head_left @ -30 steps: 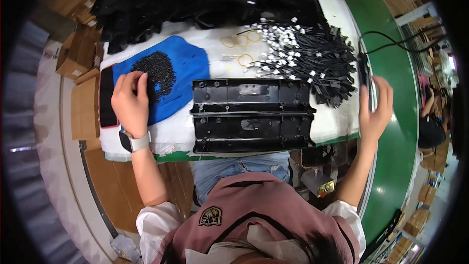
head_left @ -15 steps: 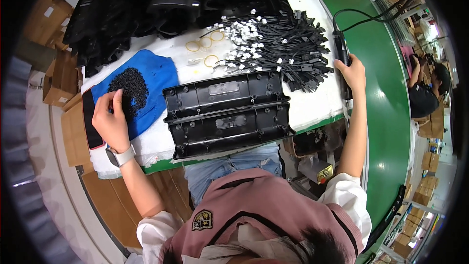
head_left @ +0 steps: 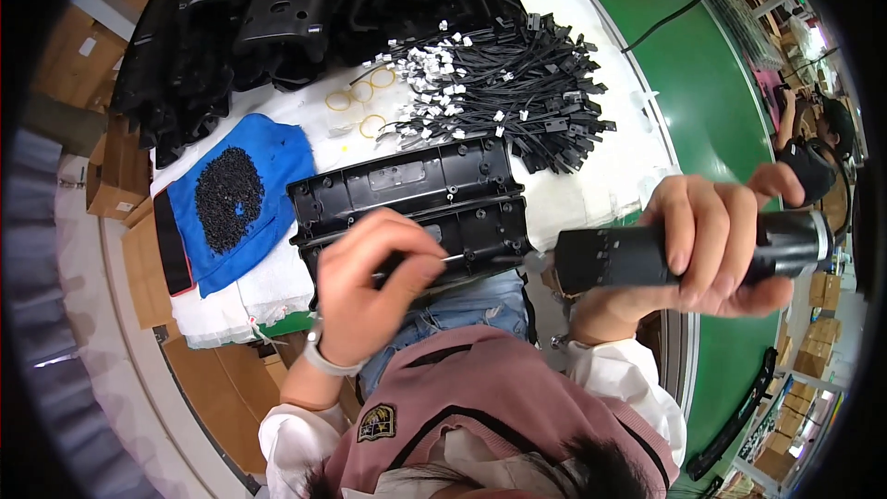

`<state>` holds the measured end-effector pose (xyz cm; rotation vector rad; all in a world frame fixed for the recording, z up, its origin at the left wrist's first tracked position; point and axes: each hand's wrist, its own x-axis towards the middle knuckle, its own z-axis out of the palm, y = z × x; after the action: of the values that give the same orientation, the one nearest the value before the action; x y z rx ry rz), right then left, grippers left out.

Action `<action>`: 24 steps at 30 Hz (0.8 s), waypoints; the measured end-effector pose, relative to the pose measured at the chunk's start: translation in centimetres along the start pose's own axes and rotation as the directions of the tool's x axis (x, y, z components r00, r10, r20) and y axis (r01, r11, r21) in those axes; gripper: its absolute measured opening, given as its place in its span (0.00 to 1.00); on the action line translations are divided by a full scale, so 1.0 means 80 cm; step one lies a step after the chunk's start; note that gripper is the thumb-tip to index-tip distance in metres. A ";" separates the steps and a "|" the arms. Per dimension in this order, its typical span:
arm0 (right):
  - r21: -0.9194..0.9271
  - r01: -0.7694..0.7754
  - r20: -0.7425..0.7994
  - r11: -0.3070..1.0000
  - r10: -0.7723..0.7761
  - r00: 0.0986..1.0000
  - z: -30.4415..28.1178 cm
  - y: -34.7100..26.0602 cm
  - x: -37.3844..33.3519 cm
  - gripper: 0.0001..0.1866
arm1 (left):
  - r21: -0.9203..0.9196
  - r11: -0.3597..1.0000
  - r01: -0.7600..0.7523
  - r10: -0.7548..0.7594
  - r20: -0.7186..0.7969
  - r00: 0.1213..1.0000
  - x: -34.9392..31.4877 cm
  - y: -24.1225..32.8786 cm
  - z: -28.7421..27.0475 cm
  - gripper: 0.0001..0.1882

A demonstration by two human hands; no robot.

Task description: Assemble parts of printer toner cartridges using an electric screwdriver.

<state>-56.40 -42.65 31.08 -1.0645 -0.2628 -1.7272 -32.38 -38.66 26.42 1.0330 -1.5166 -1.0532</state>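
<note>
By the white worktop [head_left: 587, 196], my right fingers [head_left: 710, 233] are gripping an electric screwdriver [head_left: 614, 259]; its long axis is running crosswise, nose [head_left: 540, 262] pointing left toward my left fingers [head_left: 416, 273], which are pinching together; whether on anything I cannot tell.

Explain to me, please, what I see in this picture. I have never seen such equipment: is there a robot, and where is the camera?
There is no robot, only a person's two bare hands. The camera sits on the person's head and looks down; its wide lens bends straight edges.

The right hand grips a thick black tool, whose thin end points towards the left hand. The left fingers are blurred, so I cannot tell what they hold.

On the white-topped table lie two long black plastic parts, a pile of black cables with white connectors, and a blue cloth bearing many tiny black pieces.
</note>
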 end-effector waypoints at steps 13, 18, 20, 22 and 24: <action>0.083 -0.068 0.019 0.994 0.067 0.998 -0.011 0.033 -0.017 0.22 | -0.103 0.991 0.083 -0.061 0.196 0.979 0.005 -0.011 -0.003 0.06; 0.020 -0.032 0.068 0.999 0.031 0.997 -0.002 0.036 -0.018 0.22 | -0.143 0.975 0.169 -0.130 0.244 0.961 0.007 -0.017 -0.001 0.05; 0.020 -0.051 0.108 0.999 0.048 0.993 -0.001 0.038 -0.019 0.22 | -0.110 0.981 0.159 -0.126 0.260 0.957 0.009 -0.019 -0.002 0.05; 0.018 -0.083 0.184 0.996 0.078 0.980 -0.002 0.038 -0.017 0.22 | -0.077 0.986 0.148 -0.121 0.283 0.952 0.009 -0.018 -0.002 0.04; 0.015 -0.072 0.174 0.997 0.069 0.982 -0.002 0.036 -0.017 0.22 | -0.178 0.873 0.453 -0.386 0.315 0.867 0.007 -0.015 0.001 0.04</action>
<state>-53.95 -43.12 29.04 -1.1962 -0.3479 -1.5678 -32.47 -39.52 25.41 1.1036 -1.3473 -1.7109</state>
